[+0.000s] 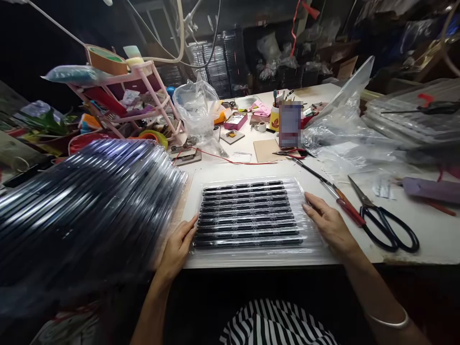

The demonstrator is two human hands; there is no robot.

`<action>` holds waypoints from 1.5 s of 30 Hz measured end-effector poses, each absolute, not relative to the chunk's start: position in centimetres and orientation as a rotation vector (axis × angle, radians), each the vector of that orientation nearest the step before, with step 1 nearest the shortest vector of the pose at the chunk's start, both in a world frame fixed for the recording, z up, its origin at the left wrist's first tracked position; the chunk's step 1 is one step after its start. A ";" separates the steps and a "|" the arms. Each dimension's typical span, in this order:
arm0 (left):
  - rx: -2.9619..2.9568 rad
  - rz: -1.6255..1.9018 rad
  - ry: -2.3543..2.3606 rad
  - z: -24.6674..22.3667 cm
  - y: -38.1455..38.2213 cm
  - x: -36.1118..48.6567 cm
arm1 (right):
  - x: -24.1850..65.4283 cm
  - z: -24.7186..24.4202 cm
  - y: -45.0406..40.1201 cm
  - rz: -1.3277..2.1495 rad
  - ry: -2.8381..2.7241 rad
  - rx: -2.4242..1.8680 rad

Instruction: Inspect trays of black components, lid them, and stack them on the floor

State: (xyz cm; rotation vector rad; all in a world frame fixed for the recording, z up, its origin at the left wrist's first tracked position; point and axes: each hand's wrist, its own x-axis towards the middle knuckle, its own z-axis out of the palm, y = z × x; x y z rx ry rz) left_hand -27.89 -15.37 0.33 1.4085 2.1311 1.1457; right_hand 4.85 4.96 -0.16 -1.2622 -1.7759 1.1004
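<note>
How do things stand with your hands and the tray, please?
Left hand, right hand holding opposite sides of clear tray. Black rods in rows inside. Scissors to right, dark stack to left, neither on tray.

The left hand (178, 245) and right hand (327, 221) face inward, well apart, each curled in a grip.

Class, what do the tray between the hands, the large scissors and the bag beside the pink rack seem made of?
Tray: probably clear, glossy plastic; bright glints streak its surface.
Scissors: grey blades, apparently metal by their sheen; smooth black handles, perhaps plastic-coated.
Bag: likely thin, shiny plastic film; see-through and crinkled.
</note>
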 end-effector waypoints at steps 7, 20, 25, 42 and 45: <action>1.451 1.073 2.185 0.6 -15.3 -26.9 | 5.0 2.5 4.6 1.469 -1.313 -1.070; 0.819 1.576 1.978 0.5 -16.0 -27.3 | 5.8 3.1 4.6 1.561 -1.111 -0.860; 0.909 1.359 2.148 0.8 -15.8 -26.4 | 8.8 1.4 4.8 1.594 -0.974 -1.133; 1.337 1.206 2.376 1.4 -13.2 -26.1 | 10.0 -0.9 5.0 1.489 -0.843 -1.212; 1.349 1.178 2.377 1.3 -13.0 -26.4 | 10.3 -1.4 4.9 1.456 -0.991 -1.223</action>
